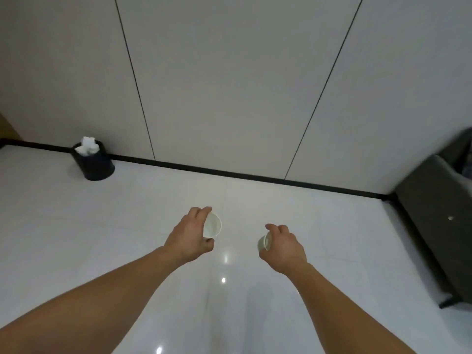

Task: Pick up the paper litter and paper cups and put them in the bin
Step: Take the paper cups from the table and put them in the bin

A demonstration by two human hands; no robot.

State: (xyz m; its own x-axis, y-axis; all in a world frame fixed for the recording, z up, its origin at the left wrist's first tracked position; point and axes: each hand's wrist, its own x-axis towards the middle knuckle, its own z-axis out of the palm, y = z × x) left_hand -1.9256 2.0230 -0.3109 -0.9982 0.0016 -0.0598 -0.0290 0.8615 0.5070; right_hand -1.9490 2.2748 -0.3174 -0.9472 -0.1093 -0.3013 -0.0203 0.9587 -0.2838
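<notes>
My left hand [190,235] grips a white paper cup [213,226], its open mouth turned towards me. My right hand [283,247] holds a second, smaller-looking white paper cup [263,242], tilted to the left. Both hands are stretched out over the glossy white floor, about a forearm apart. The black round bin [95,166] stands far left against the wall, well away from both hands. White crumpled paper [86,146] sticks out of its top.
A grey panelled wall [229,85] with a black skirting strip runs across ahead. A dark grey upholstered seat [439,213] stands at the right edge against the wall. Shiny white floor tiles [127,221] lie between me and the bin.
</notes>
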